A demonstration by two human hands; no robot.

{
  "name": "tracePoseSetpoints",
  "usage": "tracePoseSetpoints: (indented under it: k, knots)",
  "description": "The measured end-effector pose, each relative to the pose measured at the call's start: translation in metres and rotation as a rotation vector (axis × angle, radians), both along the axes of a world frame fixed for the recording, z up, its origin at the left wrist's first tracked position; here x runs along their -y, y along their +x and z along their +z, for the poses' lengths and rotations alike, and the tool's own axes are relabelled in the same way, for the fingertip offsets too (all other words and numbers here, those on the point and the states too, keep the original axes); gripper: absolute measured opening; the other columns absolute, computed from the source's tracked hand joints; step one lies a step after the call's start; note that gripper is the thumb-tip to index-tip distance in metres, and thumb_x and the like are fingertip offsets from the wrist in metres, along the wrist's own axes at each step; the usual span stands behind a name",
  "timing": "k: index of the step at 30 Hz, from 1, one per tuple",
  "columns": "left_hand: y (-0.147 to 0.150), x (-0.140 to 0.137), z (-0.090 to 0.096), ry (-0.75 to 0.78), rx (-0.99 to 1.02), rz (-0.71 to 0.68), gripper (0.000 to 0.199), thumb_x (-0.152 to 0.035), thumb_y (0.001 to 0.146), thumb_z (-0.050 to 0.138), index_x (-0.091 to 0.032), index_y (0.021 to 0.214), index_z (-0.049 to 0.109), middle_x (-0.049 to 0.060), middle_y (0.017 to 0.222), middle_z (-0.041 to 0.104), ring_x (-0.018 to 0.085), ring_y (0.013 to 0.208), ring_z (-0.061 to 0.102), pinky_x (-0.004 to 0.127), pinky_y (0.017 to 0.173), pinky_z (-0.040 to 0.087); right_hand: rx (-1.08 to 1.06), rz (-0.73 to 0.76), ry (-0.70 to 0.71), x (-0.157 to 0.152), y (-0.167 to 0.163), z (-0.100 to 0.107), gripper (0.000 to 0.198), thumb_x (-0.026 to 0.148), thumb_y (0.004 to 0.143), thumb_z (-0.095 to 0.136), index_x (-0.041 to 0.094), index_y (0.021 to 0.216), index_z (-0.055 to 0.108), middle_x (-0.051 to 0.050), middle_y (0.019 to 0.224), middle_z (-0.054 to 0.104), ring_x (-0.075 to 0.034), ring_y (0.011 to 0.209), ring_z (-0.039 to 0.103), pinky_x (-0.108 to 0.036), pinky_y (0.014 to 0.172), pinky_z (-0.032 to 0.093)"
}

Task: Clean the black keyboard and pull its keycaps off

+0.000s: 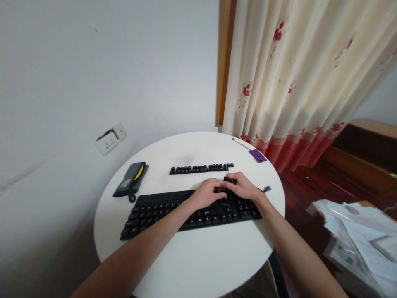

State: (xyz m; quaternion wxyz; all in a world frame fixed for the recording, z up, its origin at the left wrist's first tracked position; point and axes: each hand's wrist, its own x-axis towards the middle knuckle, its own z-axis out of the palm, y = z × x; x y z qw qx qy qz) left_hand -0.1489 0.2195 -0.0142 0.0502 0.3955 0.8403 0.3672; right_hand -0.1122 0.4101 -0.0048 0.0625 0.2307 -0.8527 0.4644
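A black keyboard lies across the white round table, with both hands over its upper right part. My right hand is closed on a small black tool with thin wire prongs pointing up, which looks like a keycap puller. Close beside it, my left hand rests over the keys, thumb and fingers curled toward each other; what they pinch, if anything, is hidden. Behind the hands, black keycaps stand in rows on the table.
At the table's left is a grey pouch with a yellow-and-black item on it. A thin brush and a purple cloth lie at the back right. A USB plug sits right of my hand. Papers and plastic bags are piled beyond the table.
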Motion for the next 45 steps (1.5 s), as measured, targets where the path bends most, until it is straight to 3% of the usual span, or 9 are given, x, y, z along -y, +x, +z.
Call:
tracePoseSetpoints:
  k: [9, 14, 18, 24, 30, 38, 45]
  knots:
    - [0.001, -0.005, -0.004, 0.006, -0.039, 0.011, 0.011, -0.026, 0.079, 0.069, -0.018, 0.073, 0.064, 0.001, 0.080, 0.061, 0.017, 0.074, 0.057, 0.028, 0.069, 0.044, 0.069, -0.175, -0.008, 0.005, -0.008, -0.008, 0.031, 0.032, 0.093, 0.051, 0.018, 0.066, 0.052, 0.002, 0.060, 0.055, -0.013, 0.058, 0.050, -0.026, 0.059, 0.037]
    - [0.005, -0.004, 0.000, 0.071, -0.071, 0.031, 0.007, -0.024, 0.082, 0.067, -0.019, 0.087, 0.064, 0.002, 0.088, 0.063, 0.018, 0.081, 0.058, 0.031, 0.078, 0.047, -0.012, -0.187, -0.082, 0.004, -0.009, -0.009, 0.033, 0.038, 0.096, 0.048, 0.018, 0.071, 0.056, 0.000, 0.067, 0.060, -0.014, 0.064, 0.054, -0.026, 0.062, 0.041]
    - [0.008, -0.003, 0.002, 0.145, -0.056, 0.101, 0.018, -0.020, 0.085, 0.065, -0.021, 0.100, 0.056, 0.001, 0.095, 0.064, 0.018, 0.088, 0.060, 0.031, 0.082, 0.050, 0.034, -0.220, -0.166, 0.004, -0.009, -0.009, 0.040, 0.046, 0.099, 0.042, 0.019, 0.073, 0.056, -0.001, 0.065, 0.063, -0.014, 0.059, 0.058, -0.027, 0.062, 0.045]
    - [0.011, -0.004, 0.004, 0.035, -0.358, 0.012, 0.015, -0.013, 0.091, 0.059, -0.021, 0.104, 0.058, 0.005, 0.106, 0.065, 0.021, 0.102, 0.058, 0.038, 0.096, 0.046, 0.112, -0.168, -0.296, 0.004, -0.011, -0.011, 0.039, 0.053, 0.098, 0.043, 0.020, 0.078, 0.052, 0.000, 0.063, 0.064, -0.015, 0.056, 0.062, -0.025, 0.052, 0.045]
    - [0.015, -0.007, 0.007, -0.072, -0.518, 0.042, 0.015, -0.016, 0.095, 0.054, -0.019, 0.106, 0.064, 0.006, 0.103, 0.065, 0.023, 0.099, 0.057, 0.041, 0.094, 0.047, 0.005, -0.179, -0.248, 0.004, -0.008, -0.004, 0.040, 0.050, 0.099, 0.043, 0.020, 0.075, 0.053, -0.001, 0.066, 0.065, -0.015, 0.061, 0.061, -0.027, 0.063, 0.048]
    - [0.022, -0.003, 0.012, 0.037, -0.557, 0.077, 0.017, -0.019, 0.092, 0.060, -0.024, 0.106, 0.070, 0.007, 0.110, 0.065, 0.025, 0.108, 0.056, 0.044, 0.094, 0.046, 0.009, -0.198, -0.288, 0.005, -0.009, -0.003, 0.044, 0.051, 0.099, 0.042, 0.021, 0.070, 0.054, 0.000, 0.056, 0.060, -0.014, 0.051, 0.056, -0.027, 0.056, 0.045]
    - [0.016, -0.004, 0.013, 0.358, -0.316, 0.242, 0.010, -0.023, 0.087, 0.068, -0.023, 0.095, 0.073, 0.006, 0.103, 0.066, 0.021, 0.101, 0.061, 0.039, 0.093, 0.049, -0.003, -0.199, -0.262, 0.004, -0.004, 0.002, 0.043, 0.048, 0.100, 0.041, 0.020, 0.070, 0.055, 0.001, 0.056, 0.061, -0.013, 0.049, 0.055, -0.026, 0.056, 0.044]
